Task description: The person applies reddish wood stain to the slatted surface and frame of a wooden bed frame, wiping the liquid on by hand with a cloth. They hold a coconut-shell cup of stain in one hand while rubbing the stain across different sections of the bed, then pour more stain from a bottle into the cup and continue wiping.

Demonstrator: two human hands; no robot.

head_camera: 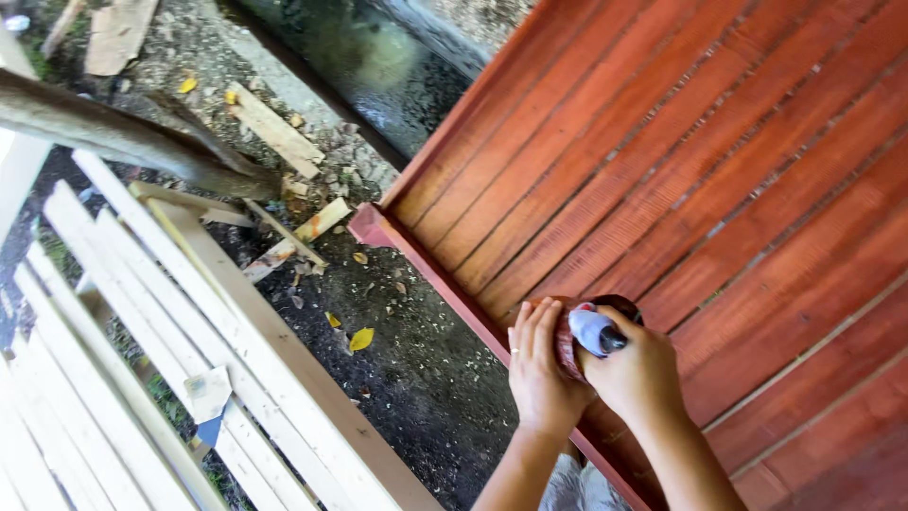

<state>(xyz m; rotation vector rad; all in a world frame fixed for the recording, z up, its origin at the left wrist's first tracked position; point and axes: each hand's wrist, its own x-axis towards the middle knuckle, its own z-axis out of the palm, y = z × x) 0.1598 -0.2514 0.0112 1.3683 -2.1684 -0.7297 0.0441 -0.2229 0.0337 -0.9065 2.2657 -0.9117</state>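
1. Hidden or cut off: both forearms run out of the bottom edge. The unpainted slat frame point(142, 350), well left of the hands, is cut by the left and bottom edges. The red-stained slatted panel point(719, 161) is cut by the top and right edges. A grey patch below the hands, between the forearms, is too little seen to name.
2. Left hand point(541, 364): flat, fingers together and straight, pressed against the left side of a small dark-red tool point(567, 345). A ring shows on one finger. Its palm side is hidden, so contact is judged from the fingers only.
3. The dark-red tool sits between the two hands, on the panel's lower-left rail point(445, 284). Mostly covered; only a reddish, stain-coloured rounded body shows. Cannot tell what kind of tool it is.
4. Pale grey-lilac knob or cap point(594, 330), with a dark tip on its right end, sticks out just above the right hand's knuckles. Its long axis looks to run upper left to lower right; the rest is hidden in the grip.
5. Right hand point(636, 374): closed around the knob end, fingers curled, thumb side hidden.
6. Beyond the hands, up and to the right: panel slats run diagonally from lower left to upper right, with thin gaps between them.
7. Left of the hands: dark ground point(407, 360) with yellow leaves and wood offcuts.
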